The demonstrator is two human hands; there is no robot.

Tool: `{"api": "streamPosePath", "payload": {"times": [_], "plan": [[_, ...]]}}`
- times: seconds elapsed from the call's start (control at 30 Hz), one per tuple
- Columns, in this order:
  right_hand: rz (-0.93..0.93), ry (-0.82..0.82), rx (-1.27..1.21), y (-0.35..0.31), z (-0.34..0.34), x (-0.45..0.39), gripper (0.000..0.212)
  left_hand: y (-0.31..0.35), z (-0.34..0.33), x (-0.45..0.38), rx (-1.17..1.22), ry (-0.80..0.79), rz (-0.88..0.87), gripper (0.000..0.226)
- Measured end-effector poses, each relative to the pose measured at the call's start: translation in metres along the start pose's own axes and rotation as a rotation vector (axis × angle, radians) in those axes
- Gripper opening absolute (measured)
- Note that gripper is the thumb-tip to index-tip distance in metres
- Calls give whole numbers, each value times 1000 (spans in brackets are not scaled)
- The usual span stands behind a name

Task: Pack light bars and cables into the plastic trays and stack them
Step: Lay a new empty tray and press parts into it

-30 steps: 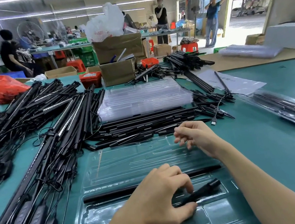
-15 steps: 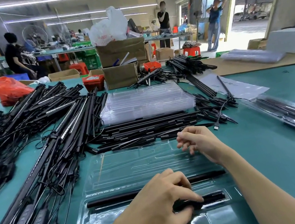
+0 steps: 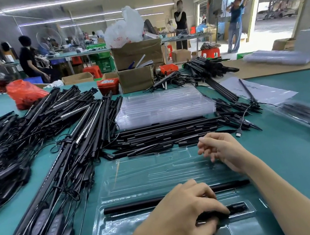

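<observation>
The person is working over a clear plastic tray [image 3: 160, 174] lying on the green table [image 3: 307, 163], directly in front of them. The left hand [image 3: 188, 215] is pinching a short black piece [image 3: 237, 208] and seating it in a slot near the tray's front edge. The right hand [image 3: 221, 150] is hovering over the tray's far side, fingers loosely curled and holding nothing.

One long black light bar [image 3: 136, 205] is lying in the tray, just behind the left hand. That is making two black parts in this tray so far; its far channels are sitting bare.

The thin tray is looking likely to flex or slide if the piece is being pushed in crooked, since no hand is steadying it. Tangled cables [image 3: 69, 190] just beside the tray's left edge are also risking a snag.

One stack of empty trays [image 3: 164, 105] is sitting beyond a loose row of bars [image 3: 163, 134], too many to count
</observation>
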State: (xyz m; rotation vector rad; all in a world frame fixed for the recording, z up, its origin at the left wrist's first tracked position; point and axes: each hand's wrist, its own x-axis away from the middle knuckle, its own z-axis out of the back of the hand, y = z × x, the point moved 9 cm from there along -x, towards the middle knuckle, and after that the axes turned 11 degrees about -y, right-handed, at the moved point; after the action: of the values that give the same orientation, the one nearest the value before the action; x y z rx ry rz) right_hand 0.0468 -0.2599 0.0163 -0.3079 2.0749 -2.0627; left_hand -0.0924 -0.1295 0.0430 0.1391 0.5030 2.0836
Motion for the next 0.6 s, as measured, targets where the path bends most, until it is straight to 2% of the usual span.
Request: {"api": "streamPosePath", "payload": {"times": [0.07, 0.13, 0.27, 0.33, 0.43, 0.5, 0.6], "plan": [[6, 8, -3, 0, 1, 1, 20, -3, 1, 1, -28, 9, 35, 39], [10, 6, 2, 0, -1, 1, 19, -15, 14, 6, -58, 89, 145, 43], [16, 6, 4, 0, 0, 2, 16, -76, 78, 37, -30, 380, 526, 31], [23, 3, 16, 0, -1, 1, 16, -123, 104, 58, -25, 338, 772, 36], [31, 9, 44, 1, 0, 1, 17, -193, 127, 92, -83, 89, 1144, 58], [33, 9, 76, 1, 1, 0, 16, -226, 144, 112, -87, 135, 1263, 68], [32, 10, 96, 4, 3, -2, 17, -256, 147, 132, -27, 239, 1345, 74]]}}
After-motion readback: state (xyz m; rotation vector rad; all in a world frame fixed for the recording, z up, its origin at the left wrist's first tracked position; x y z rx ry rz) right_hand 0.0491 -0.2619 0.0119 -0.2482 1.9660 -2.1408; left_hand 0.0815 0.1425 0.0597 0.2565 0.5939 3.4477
